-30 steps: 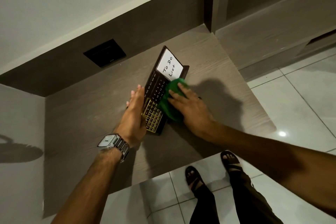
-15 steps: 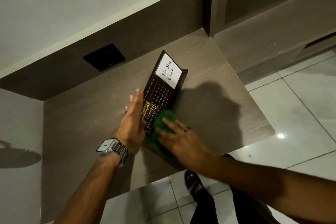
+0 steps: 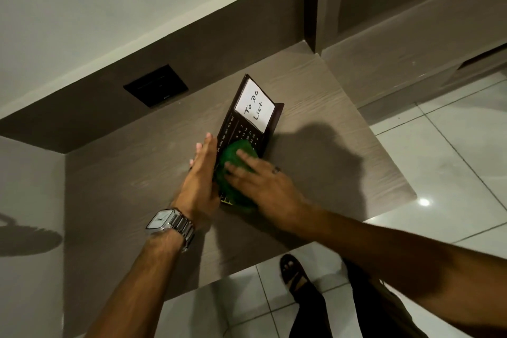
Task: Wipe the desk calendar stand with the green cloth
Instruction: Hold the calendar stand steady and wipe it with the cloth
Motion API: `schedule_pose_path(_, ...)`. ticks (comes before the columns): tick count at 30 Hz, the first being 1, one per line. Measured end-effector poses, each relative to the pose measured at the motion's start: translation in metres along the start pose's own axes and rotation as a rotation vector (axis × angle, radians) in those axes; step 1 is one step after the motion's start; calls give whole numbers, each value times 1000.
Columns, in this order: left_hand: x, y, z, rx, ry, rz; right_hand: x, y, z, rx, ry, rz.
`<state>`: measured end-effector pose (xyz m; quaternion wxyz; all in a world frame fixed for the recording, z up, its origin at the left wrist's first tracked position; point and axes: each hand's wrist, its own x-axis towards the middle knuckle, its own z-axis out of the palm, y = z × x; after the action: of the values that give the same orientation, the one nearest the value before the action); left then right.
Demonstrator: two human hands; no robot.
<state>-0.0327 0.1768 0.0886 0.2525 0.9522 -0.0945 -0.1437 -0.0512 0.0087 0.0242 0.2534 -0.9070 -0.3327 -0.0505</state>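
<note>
Right hand (image 3: 260,181) presses green cloth (image 3: 231,151) on stand (image 3: 233,123); left hand (image 3: 201,173) beside.

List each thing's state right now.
desk calendar stand: on the desk, lower face under the cloth.
green cloth: bunched, pressed onto the stand.
left hand: open, flat against the stand's left edge.
right hand: open, fingers pressing the cloth.
To Do List note: uncovered, at the stand's far end.

place: likely home or hotel room | cues: built-in wood desk (image 3: 137,181), wall socket plate (image 3: 155,85), tiled floor (image 3: 452,159)
</note>
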Motion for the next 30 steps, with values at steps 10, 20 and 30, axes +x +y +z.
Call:
schedule_pose_path(10, 1, -1, 0, -17, -11, -51, -9, 6, 4, 29, -15, -64)
schedule_pose_path(20, 0, 0, 4, 62, 45, -105, 23, 16, -15, 72, 112, -116)
schedule_pose_path(30, 0, 9, 2, 6, 47, -6, 68, 122, -49, 46, 186, 232)
